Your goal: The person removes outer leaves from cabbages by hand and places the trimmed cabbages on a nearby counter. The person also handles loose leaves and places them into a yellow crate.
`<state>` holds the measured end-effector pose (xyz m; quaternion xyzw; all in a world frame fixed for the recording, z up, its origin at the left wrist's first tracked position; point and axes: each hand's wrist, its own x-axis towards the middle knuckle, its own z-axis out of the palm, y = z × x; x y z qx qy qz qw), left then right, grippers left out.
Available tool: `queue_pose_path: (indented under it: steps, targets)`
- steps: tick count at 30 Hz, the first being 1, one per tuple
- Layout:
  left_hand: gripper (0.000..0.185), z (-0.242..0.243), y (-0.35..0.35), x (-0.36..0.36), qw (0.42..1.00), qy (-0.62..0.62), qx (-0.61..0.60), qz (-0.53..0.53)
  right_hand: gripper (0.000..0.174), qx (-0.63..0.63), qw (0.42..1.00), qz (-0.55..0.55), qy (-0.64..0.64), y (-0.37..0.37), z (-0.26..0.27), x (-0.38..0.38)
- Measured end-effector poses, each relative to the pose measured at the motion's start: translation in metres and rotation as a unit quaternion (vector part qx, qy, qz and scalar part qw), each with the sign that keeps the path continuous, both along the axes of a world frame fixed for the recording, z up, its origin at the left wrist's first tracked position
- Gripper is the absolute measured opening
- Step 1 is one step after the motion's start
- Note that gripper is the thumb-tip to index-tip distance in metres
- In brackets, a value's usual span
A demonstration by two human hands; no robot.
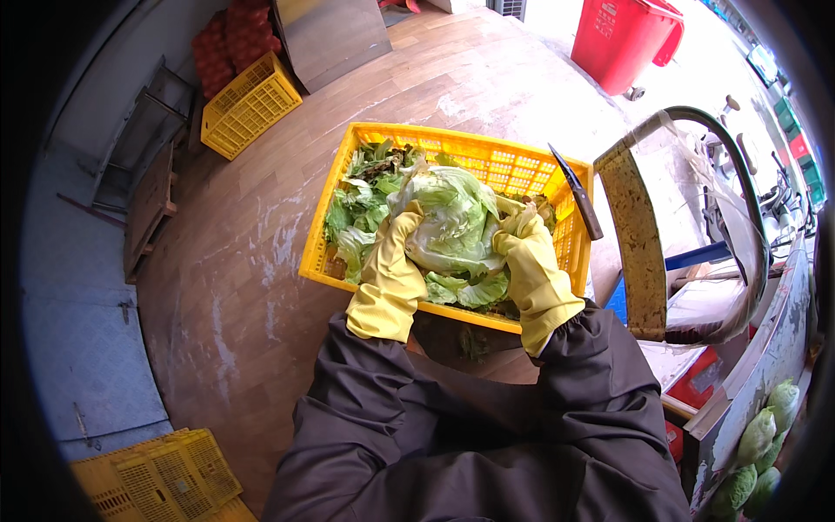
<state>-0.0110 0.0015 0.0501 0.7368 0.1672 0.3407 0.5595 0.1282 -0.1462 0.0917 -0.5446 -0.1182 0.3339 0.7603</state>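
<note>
A large head of lettuce [450, 212], pale green and white, is between my gloved hands above a yellow plastic crate [385, 134]. My left hand [391, 258], in a yellow rubber glove, grips its left side, the thumb up on the leaves. At its right side my right hand [531, 261], gloved alike, is closed on an outer lettuce leaf [515, 214]; its fingertips are partly hidden. Loose lettuce leaves [365, 202], some browned, lie in the crate around the head. A knife [576, 191] with a dark handle rests on the crate's right rim, blade pointing away.
On the right stands a worn curved metal frame [633, 241] wrapped in plastic film. Green heads of vegetable [757, 437] lie on a ledge at lower right. Other yellow crates [251, 104] stand far left and stacked [176, 479] at lower left. A red wheeled bin [623, 46] is beyond.
</note>
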Motion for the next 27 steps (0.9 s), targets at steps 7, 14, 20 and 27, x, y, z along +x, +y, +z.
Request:
queue_pose_path:
  steps: [7,14,20,27]
  targets:
    - [0.055,0.038,-0.001,-0.001,0.996,-0.058,0.065,-0.023,0.032,-0.03,0.999,0.002,0.04,-0.01,0.002,0.018]
    - [0.043,0.049,-0.014,0.0,0.93,-0.082,-0.35,-0.08,0.024,-0.104,0.99,-0.025,-0.094,-0.006,-0.036,0.036]
    - [0.052,0.066,-0.015,-0.003,0.997,-0.005,-0.054,-0.058,0.033,-0.109,0.988,-0.019,-0.107,-0.013,-0.003,0.039]
    - [0.066,0.082,-0.019,0.009,0.856,-0.121,-0.459,-0.206,0.043,-0.113,0.85,-0.028,-0.513,-0.01,0.041,0.012]
